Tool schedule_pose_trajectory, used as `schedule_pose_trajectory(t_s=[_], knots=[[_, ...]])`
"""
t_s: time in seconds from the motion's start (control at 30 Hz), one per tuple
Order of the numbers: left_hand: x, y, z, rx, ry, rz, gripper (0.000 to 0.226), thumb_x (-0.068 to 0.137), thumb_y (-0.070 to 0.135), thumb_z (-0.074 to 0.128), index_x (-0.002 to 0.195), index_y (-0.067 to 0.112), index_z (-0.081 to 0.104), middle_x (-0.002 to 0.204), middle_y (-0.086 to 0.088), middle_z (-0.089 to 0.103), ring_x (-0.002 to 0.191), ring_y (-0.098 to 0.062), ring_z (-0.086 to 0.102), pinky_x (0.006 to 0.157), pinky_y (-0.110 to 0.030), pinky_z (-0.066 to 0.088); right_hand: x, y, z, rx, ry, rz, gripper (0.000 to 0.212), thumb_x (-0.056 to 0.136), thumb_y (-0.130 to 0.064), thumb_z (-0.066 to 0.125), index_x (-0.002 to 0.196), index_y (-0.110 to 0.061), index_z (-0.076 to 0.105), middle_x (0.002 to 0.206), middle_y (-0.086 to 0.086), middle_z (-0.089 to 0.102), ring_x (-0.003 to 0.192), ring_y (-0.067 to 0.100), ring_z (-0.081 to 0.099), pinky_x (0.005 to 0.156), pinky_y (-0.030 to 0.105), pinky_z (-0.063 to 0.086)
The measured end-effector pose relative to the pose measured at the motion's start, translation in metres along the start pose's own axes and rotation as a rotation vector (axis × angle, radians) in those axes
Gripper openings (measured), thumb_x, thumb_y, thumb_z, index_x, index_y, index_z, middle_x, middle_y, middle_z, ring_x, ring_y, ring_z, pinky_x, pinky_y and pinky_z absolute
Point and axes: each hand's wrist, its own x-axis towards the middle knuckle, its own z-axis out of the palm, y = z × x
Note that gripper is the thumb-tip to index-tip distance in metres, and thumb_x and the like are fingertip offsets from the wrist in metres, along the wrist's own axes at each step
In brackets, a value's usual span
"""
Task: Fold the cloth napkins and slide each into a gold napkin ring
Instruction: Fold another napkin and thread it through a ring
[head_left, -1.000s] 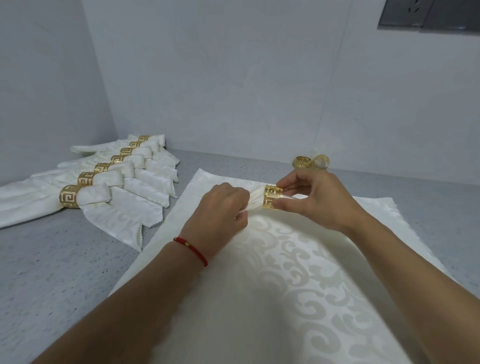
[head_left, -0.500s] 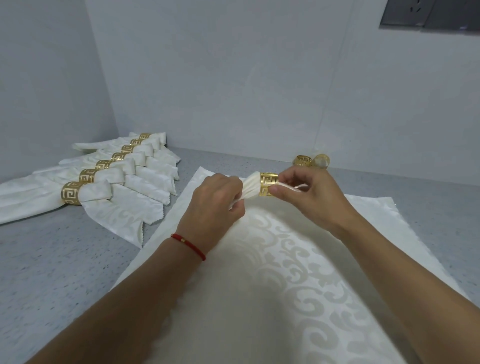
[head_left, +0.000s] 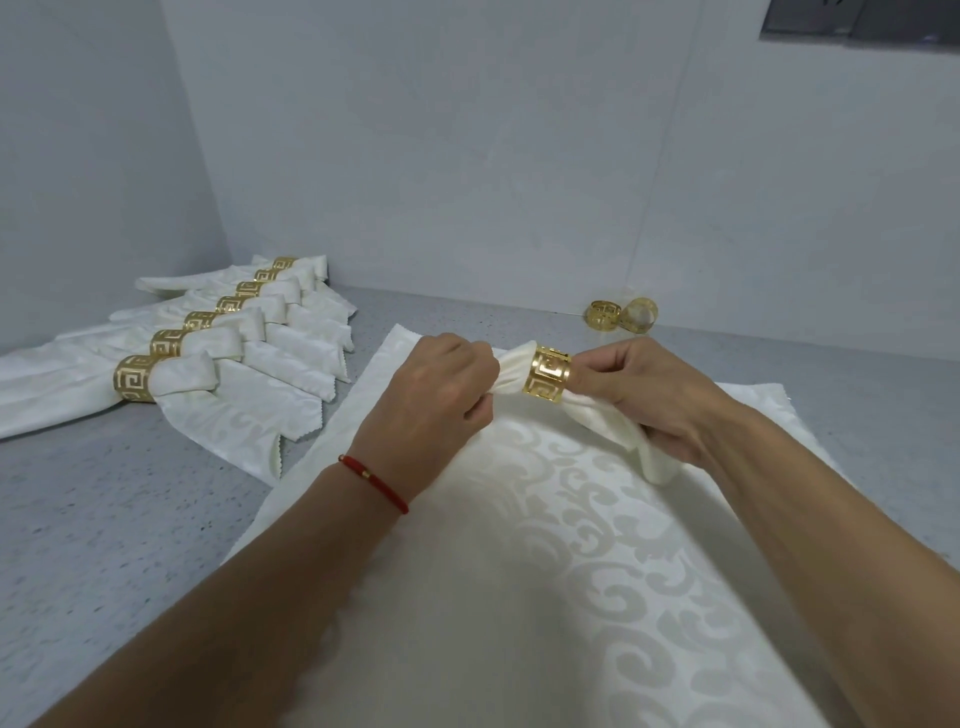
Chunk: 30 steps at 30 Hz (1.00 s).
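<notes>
A speckled grey countertop (head_left: 104, 509) meets pale walls (head_left: 441, 156); perhaps a dark panel (head_left: 857, 21) top right.

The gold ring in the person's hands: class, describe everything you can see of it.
The gold ring is a shiny metal-looking band with a cut-out square-spiral pattern. It sits round a gathered part of the napkin, raised above the counter, with cloth coming out of both ends. The right hand pinches its right rim; the left hand grips the bunched cloth just left of it, seemingly not touching the ring.
</notes>
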Motion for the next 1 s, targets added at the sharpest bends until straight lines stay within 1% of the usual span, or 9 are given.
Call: schedule_pose_trajectory(t_s=[0.13, 0.3, 0.4, 0.47, 0.53, 0.6, 0.77, 0.87, 1.0], knots=[[0.002, 0.004, -0.001, -0.008, 0.037, 0.048, 0.014, 0.07, -0.009, 0.059, 0.069, 0.004, 0.052, 0.07, -0.007, 0.054, 0.071, -0.02, 0.039, 0.069, -0.02, 0.022, 0.002, -0.002, 0.001, 0.035, 0.048, -0.029, 0.012, 0.084, -0.019, 0.083, 0.091, -0.009, 0.083, 0.096, 0.01, 0.075, 0.088, 0.014, 0.061, 0.093, 0.033, 0.045], [0.004, 0.003, -0.001, -0.052, -0.025, -0.124, 0.024, 0.063, -0.009, 0.067, 0.077, 0.006, 0.054, 0.072, -0.004, 0.051, 0.072, -0.018, 0.037, 0.068, -0.024, 0.03, 0.0, -0.007, 0.014, 0.091, 0.146, -0.115, 0.018, 0.08, -0.023, 0.086, 0.085, -0.007, 0.081, 0.078, 0.003, 0.065, 0.072, 0.011, 0.053, 0.072, 0.026, 0.04], [0.004, 0.004, -0.01, -0.194, -0.228, -0.237, 0.052, 0.069, 0.019, 0.076, 0.116, 0.016, 0.054, 0.106, 0.004, 0.057, 0.084, -0.006, 0.042, 0.083, -0.036, 0.041, -0.001, -0.008, 0.015, 0.001, 0.14, -0.143, 0.013, 0.085, -0.019, 0.083, 0.082, -0.007, 0.078, 0.069, -0.005, 0.061, 0.062, 0.005, 0.051, 0.06, 0.015, 0.039], [0.007, 0.006, -0.015, -0.158, -0.349, -0.216, 0.081, 0.072, 0.05, 0.071, 0.142, 0.026, 0.038, 0.134, 0.009, 0.05, 0.102, -0.006, 0.047, 0.091, -0.036, 0.039, -0.003, -0.011, 0.018, -0.102, 0.094, -0.193, 0.011, 0.088, -0.016, 0.08, 0.08, -0.011, 0.077, 0.068, -0.007, 0.066, 0.062, 0.002, 0.057, 0.059, 0.013, 0.043], [0.011, 0.008, -0.016, -0.128, -0.422, -0.19, 0.059, 0.079, 0.062, 0.059, 0.132, 0.037, 0.049, 0.125, 0.017, 0.058, 0.107, -0.011, 0.053, 0.093, -0.04, 0.042, -0.005, -0.013, 0.025, -0.23, 0.034, -0.242, 0.009, 0.09, -0.015, 0.077, 0.081, -0.015, 0.076, 0.083, -0.005, 0.072, 0.077, 0.004, 0.066, 0.071, 0.017, 0.048], [0.013, 0.007, -0.017, -0.229, -0.445, -0.218, 0.034, 0.085, 0.059, 0.058, 0.11, 0.036, 0.06, 0.098, 0.016, 0.066, 0.093, -0.011, 0.057, 0.087, -0.043, 0.046, -0.006, -0.012, 0.029, -0.303, 0.006, -0.269, 0.009, 0.092, -0.016, 0.074, 0.083, -0.017, 0.076, 0.092, -0.006, 0.072, 0.086, 0.005, 0.066, 0.079, 0.021, 0.049], [0.003, 0.005, -0.017, -0.448, -0.343, -0.432, 0.043, 0.081, 0.052, 0.073, 0.116, 0.03, 0.061, 0.101, 0.018, 0.065, 0.097, -0.003, 0.06, 0.087, -0.033, 0.049, -0.009, -0.011, 0.025, -0.192, -0.001, -0.262, 0.013, 0.094, -0.03, 0.074, 0.089, -0.018, 0.077, 0.091, 0.002, 0.075, 0.08, 0.01, 0.066, 0.077, 0.024, 0.049], [0.0, 0.002, -0.016, -0.439, -0.39, -0.492, 0.042, 0.077, 0.048, 0.076, 0.111, 0.04, 0.053, 0.103, 0.021, 0.061, 0.092, -0.003, 0.059, 0.086, -0.04, 0.05, -0.009, -0.008, 0.012, -0.141, 0.001, -0.199, 0.019, 0.094, -0.03, 0.074, 0.091, -0.012, 0.077, 0.082, 0.004, 0.072, 0.073, 0.008, 0.061, 0.075, 0.024, 0.046], [0.0, 0.003, -0.015, -0.473, -0.401, -0.479, 0.046, 0.074, 0.034, 0.083, 0.109, 0.039, 0.053, 0.105, 0.016, 0.059, 0.094, -0.009, 0.059, 0.085, -0.044, 0.05, -0.011, -0.008, 0.003, -0.189, -0.067, -0.115, 0.026, 0.093, -0.043, 0.07, 0.094, -0.017, 0.075, 0.099, 0.015, 0.074, 0.081, 0.017, 0.063, 0.084, 0.039, 0.048]])
